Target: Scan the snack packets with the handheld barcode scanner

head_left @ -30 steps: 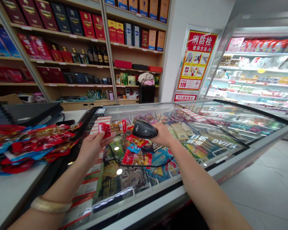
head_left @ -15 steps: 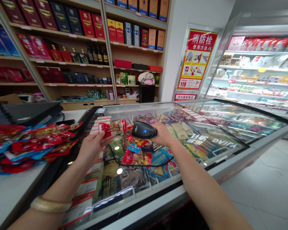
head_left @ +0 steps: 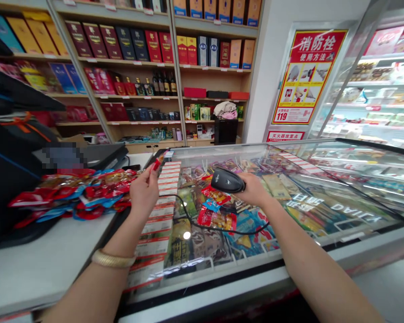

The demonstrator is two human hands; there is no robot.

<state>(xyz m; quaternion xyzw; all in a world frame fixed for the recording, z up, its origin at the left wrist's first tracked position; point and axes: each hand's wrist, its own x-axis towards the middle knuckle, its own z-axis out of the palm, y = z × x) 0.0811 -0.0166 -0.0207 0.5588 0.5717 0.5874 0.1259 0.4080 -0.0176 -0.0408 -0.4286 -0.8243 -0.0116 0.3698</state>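
Bench (head_left: 50,273) is set along the left side of the freezer (head_left: 222,289). On the freezer's glass, a black cable (head_left: 245,233) is looped by the near side of loose red packets (head_left: 218,220). A small red packet (head_left: 157,163) is pinched in the left hand (head_left: 144,193) above the freezer's left edge; a black scanner (head_left: 227,180) is gripped in the right hand (head_left: 254,189) over its glass. Packet pile (head_left: 84,193) is left of the freezer, shelves (head_left: 131,63) beyond. Judged step: one packet being handled, apart from scanner. Next move calls for secure pinch, cable clearance.
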